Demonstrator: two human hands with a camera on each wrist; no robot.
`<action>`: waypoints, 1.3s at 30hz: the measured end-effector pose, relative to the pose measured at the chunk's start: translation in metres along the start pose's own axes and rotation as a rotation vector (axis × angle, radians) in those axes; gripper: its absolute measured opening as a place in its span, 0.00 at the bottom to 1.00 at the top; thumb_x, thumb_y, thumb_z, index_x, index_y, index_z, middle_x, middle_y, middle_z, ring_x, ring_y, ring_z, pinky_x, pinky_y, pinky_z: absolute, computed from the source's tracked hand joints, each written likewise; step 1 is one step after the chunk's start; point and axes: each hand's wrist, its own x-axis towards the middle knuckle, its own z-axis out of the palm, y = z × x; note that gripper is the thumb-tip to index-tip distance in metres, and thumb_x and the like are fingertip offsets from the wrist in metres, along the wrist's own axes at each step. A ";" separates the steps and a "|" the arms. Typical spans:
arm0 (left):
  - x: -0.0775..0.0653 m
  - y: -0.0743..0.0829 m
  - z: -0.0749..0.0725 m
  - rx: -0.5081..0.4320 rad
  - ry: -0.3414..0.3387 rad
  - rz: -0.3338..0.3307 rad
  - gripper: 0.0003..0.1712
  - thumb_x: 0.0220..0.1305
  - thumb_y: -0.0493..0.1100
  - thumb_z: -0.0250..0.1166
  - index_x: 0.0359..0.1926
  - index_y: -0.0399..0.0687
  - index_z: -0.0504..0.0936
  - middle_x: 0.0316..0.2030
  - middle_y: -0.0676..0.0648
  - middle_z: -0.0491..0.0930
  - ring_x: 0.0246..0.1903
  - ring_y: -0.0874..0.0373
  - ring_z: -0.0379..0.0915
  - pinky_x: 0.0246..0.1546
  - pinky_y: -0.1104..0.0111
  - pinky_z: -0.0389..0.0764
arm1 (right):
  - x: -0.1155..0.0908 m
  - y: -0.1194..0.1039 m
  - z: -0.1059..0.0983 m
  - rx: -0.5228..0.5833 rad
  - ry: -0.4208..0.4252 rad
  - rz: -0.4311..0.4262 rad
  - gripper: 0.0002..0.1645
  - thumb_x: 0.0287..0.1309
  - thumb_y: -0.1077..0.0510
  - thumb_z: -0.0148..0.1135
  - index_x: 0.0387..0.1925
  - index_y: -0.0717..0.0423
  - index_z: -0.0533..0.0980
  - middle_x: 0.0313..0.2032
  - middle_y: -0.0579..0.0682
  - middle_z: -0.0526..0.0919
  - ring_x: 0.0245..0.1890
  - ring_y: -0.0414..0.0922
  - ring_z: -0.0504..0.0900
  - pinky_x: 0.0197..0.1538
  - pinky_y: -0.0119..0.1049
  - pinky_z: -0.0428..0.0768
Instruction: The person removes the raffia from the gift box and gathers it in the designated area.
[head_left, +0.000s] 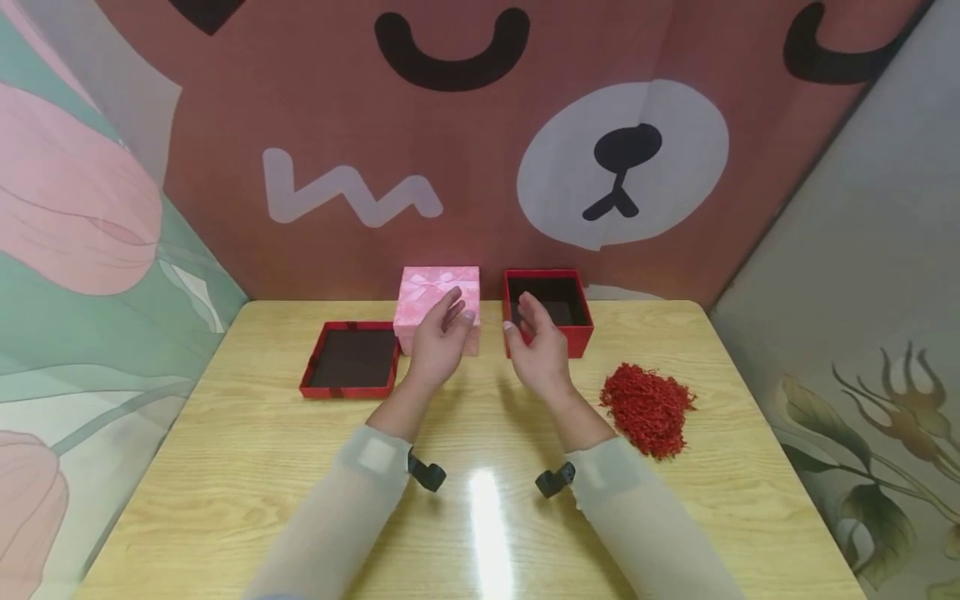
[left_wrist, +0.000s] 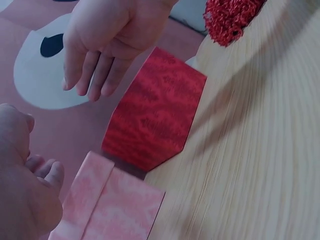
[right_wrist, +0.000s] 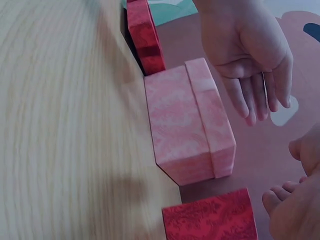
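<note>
Both hands hover over the table with palms facing each other and nothing between them. My left hand point(head_left: 437, 343) is nearest a pink gift box point(head_left: 438, 293) with its lid on and a ribbon bow on top, and overlaps its front right part in the head view. My right hand point(head_left: 542, 354) is close in front of an open red box point(head_left: 576, 340) with a dark inside. Fingers on both hands are relaxed and slightly bent. In the right wrist view the pink box point(right_wrist: 185, 120) stands below the left hand point(right_wrist: 247, 60).
A red lid point(head_left: 348, 360) lies with its dark inside up, left of the pink box. A heap of red shredded paper point(head_left: 648, 408) lies on the right of the wooden table point(head_left: 300, 500). A printed wall point(head_left: 480, 167) closes off the back.
</note>
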 end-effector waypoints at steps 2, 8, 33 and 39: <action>0.001 0.000 -0.007 -0.009 0.016 -0.006 0.31 0.75 0.40 0.63 0.75 0.42 0.69 0.73 0.41 0.69 0.70 0.50 0.70 0.68 0.63 0.74 | -0.001 -0.001 0.005 0.000 -0.013 0.011 0.36 0.71 0.60 0.64 0.76 0.58 0.65 0.71 0.57 0.74 0.69 0.48 0.74 0.69 0.40 0.75; 0.001 -0.005 -0.028 0.033 0.071 0.015 0.31 0.75 0.43 0.64 0.74 0.42 0.71 0.71 0.40 0.72 0.68 0.52 0.72 0.66 0.62 0.76 | -0.003 -0.003 0.019 -0.005 -0.056 0.026 0.37 0.71 0.58 0.65 0.76 0.57 0.65 0.71 0.57 0.74 0.69 0.51 0.74 0.68 0.43 0.76; 0.005 -0.023 -0.084 0.153 0.231 -0.063 0.29 0.74 0.47 0.66 0.72 0.47 0.75 0.68 0.45 0.75 0.70 0.49 0.68 0.73 0.57 0.68 | 0.004 0.008 0.043 -0.130 -0.157 0.120 0.40 0.69 0.53 0.67 0.78 0.50 0.63 0.71 0.61 0.72 0.64 0.63 0.78 0.66 0.52 0.78; 0.006 -0.034 -0.089 0.155 0.216 -0.137 0.30 0.74 0.46 0.66 0.73 0.45 0.74 0.69 0.41 0.74 0.68 0.47 0.71 0.69 0.58 0.73 | 0.007 0.009 0.048 -0.170 -0.185 0.122 0.40 0.69 0.52 0.66 0.78 0.51 0.63 0.71 0.61 0.72 0.64 0.63 0.78 0.64 0.54 0.80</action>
